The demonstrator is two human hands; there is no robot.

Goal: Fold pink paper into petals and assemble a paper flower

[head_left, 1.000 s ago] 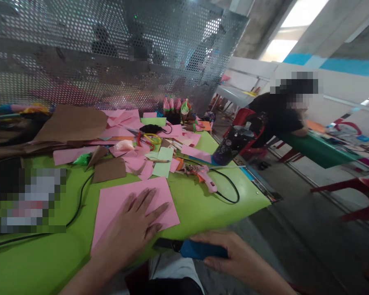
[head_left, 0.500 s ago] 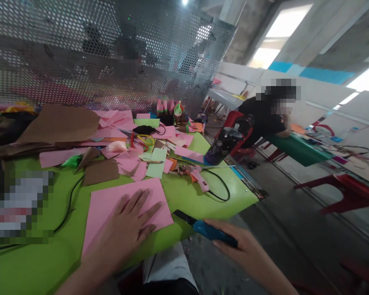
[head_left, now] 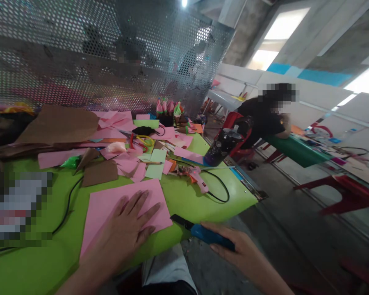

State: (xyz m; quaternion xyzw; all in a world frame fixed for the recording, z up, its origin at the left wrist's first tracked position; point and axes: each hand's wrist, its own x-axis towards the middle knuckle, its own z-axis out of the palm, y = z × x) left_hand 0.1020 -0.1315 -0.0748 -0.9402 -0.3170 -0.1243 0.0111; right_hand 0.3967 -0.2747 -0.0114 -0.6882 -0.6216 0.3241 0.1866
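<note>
My left hand point(head_left: 123, 233) lies flat with fingers spread on a pink paper sheet point(head_left: 110, 205) at the near edge of the green table point(head_left: 190, 200). My right hand point(head_left: 240, 250) is closed around a blue-handled cutter point(head_left: 207, 233) whose dark tip point(head_left: 180, 219) rests at the right corner of the pink sheet, over the table's front edge.
Scraps of pink, green and brown paper point(head_left: 132, 159) litter the table's middle. A pink glue gun point(head_left: 199, 180) with a black cable point(head_left: 218, 190) lies right of them, beside a dark bottle point(head_left: 221, 145). A perforated metal screen point(head_left: 110, 53) stands behind. Another person point(head_left: 264, 114) sits at a table on the right, with red chairs point(head_left: 350, 192) nearby.
My right hand has brought the blue-handled cutter up from below the table edge to the corner of the pink sheet. My left hand stays flat on the sheet.
</note>
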